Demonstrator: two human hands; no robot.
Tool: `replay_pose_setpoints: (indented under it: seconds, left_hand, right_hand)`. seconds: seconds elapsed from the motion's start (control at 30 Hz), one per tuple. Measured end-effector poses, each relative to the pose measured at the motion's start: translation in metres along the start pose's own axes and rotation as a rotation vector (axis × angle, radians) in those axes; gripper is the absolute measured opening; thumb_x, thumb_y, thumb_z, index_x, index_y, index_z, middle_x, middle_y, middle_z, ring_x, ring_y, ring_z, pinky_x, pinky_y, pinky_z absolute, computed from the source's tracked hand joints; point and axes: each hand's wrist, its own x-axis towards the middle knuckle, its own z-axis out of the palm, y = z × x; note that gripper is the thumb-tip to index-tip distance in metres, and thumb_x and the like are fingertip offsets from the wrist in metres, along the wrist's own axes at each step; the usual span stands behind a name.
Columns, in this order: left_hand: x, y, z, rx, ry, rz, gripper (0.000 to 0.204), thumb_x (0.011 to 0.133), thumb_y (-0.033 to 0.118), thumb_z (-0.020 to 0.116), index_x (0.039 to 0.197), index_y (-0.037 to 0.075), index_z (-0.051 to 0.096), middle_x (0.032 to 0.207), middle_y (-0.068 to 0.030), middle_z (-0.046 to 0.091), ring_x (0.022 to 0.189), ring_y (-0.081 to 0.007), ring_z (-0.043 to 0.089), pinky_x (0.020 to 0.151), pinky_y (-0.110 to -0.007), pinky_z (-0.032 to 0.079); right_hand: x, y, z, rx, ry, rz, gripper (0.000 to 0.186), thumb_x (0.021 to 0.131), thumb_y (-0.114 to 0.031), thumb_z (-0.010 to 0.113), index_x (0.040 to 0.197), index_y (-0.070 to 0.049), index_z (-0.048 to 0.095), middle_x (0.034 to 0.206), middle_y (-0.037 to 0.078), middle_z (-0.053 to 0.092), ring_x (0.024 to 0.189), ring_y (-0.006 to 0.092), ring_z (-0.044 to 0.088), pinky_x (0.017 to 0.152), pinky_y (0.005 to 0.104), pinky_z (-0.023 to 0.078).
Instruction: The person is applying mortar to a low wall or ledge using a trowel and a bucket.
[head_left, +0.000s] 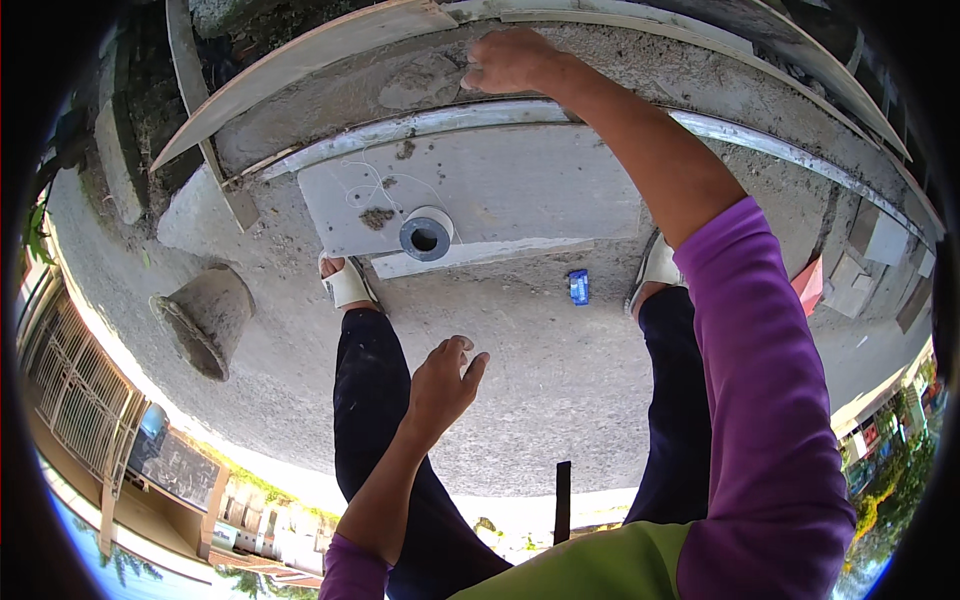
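My right hand [510,60] reaches to the far side, over a strip of rough grey concrete [620,75] between boards. Its fingers are curled in and close to the surface; whatever they may hold is hidden. Beside them, to the left, is a smoother damp-looking patch [420,82]. My left hand [440,390] hangs in the air in front of my left leg, fingers loosely bent, thumb apart, holding nothing. Beyond it, a spool [411,240] with a dark centre stands on a flat grey board [540,180]. Thin pale string [372,185] trails loosely from near the spool.
A long pale edging bar [450,117] runs along the concrete strip's near side. Wooden boards [310,60] line its far side. A dirty bucket [205,320] lies tipped at left. A small blue packet [579,287] is between my feet. Blocks [848,285] lie at right.
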Motion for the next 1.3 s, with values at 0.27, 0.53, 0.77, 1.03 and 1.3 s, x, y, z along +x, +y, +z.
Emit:
replay_pose_setpoints:
  seconds: [0.27,0.53,0.77,1.03,1.3]
  left_hand:
    - [0.005,0.0,0.012,0.049,-0.02,-0.027,0.032,0.095,0.03,0.073,0.104,0.0,0.064,0.089,-0.0175,0.07,0.08,-0.0289,0.071,0.071,-0.039,0.056]
    - [0.014,0.006,0.042,0.119,-0.124,-0.158,0.032,0.096,0.029,0.069,0.106,0.0,0.063,0.099,-0.0205,0.072,0.09,-0.0347,0.072,0.076,-0.043,0.056]
    - [0.009,0.038,0.066,0.108,-0.085,-0.113,0.031,0.096,0.028,0.07,0.109,0.0,0.064,0.098,-0.021,0.072,0.088,-0.0347,0.073,0.076,-0.043,0.056]
    - [-0.042,0.104,0.072,0.032,-0.051,-0.238,0.026,0.093,0.02,0.074,0.105,-0.001,0.065,0.093,-0.0195,0.072,0.082,-0.0311,0.073,0.073,-0.039,0.057]
    - [-0.065,0.143,0.092,-0.041,-0.096,-0.235,0.025,0.093,0.018,0.074,0.105,-0.002,0.066,0.09,-0.0189,0.072,0.081,-0.0287,0.074,0.073,-0.037,0.057]
  right_hand:
    - [-0.082,0.118,0.018,-0.023,-0.064,0.128,0.052,0.094,-0.049,0.058,0.123,-0.008,0.071,0.123,0.017,0.069,0.116,0.0331,0.067,0.101,0.048,0.052]
    - [-0.159,0.212,0.019,-0.046,-0.075,0.235,0.056,0.096,-0.05,0.056,0.132,-0.009,0.067,0.129,0.019,0.067,0.121,0.0347,0.064,0.106,0.0468,0.049]
    - [-0.234,0.32,0.032,-0.115,-0.078,0.238,0.053,0.096,-0.051,0.056,0.132,-0.013,0.068,0.135,0.017,0.064,0.127,0.0325,0.06,0.11,0.0471,0.046]
    - [-0.328,0.424,0.026,-0.117,-0.138,0.47,0.045,0.097,-0.053,0.056,0.129,-0.023,0.07,0.136,0.009,0.063,0.131,0.0292,0.057,0.112,0.0494,0.045]
    - [-0.411,0.449,-0.011,-0.051,-0.127,0.523,0.04,0.098,-0.052,0.055,0.116,-0.022,0.073,0.119,0.005,0.069,0.113,0.0293,0.066,0.102,0.0451,0.054]
